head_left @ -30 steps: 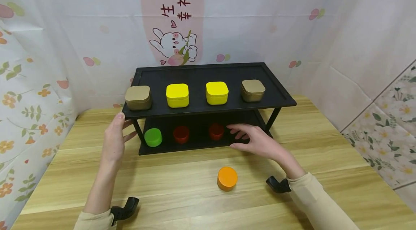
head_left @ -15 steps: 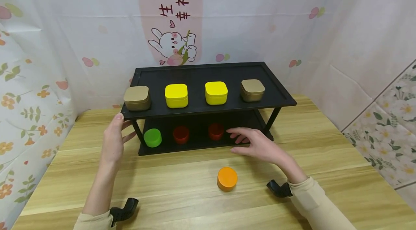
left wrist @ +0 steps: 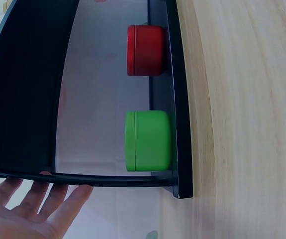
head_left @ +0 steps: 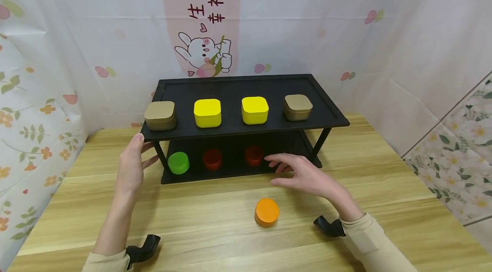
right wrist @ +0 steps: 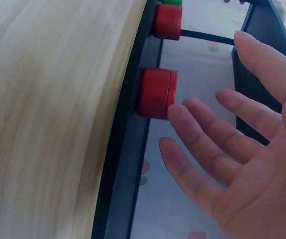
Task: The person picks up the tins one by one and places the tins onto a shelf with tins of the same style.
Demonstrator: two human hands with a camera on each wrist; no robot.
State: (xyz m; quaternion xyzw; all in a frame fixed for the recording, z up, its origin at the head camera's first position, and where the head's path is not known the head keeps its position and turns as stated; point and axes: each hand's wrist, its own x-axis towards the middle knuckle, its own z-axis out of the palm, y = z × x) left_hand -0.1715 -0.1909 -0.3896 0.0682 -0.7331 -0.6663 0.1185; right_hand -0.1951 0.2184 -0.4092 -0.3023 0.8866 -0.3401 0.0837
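Note:
A black two-tier rack (head_left: 238, 132) stands on the wooden table. My left hand (head_left: 130, 165) is at its front left corner, fingers extended; in the left wrist view the fingertips (left wrist: 85, 189) touch the rack's side. On the lower tier are a round green tin (head_left: 178, 163), a red tin (head_left: 212, 159) and another red tin (head_left: 254, 156). Beside the right-hand red tin my right hand (head_left: 303, 174) hovers with loosely spread fingers, holding nothing. In the right wrist view a fingertip (right wrist: 176, 112) overlaps that tin's lid edge. An orange tin (head_left: 267, 212) sits on the table before the rack.
The upper tier carries two square yellow tins (head_left: 207, 113) (head_left: 255, 110) between a brown tin (head_left: 160, 115) on the left and another brown tin (head_left: 297, 107) on the right. Patterned cloth (head_left: 307, 16) hangs close behind the rack. Slim black posts (head_left: 321, 141) separate the tiers.
My right hand has sunk slightly beside the right-hand red tin. The left hand stays at the rack's corner. In the head view the whole scene shifts a little to the left.

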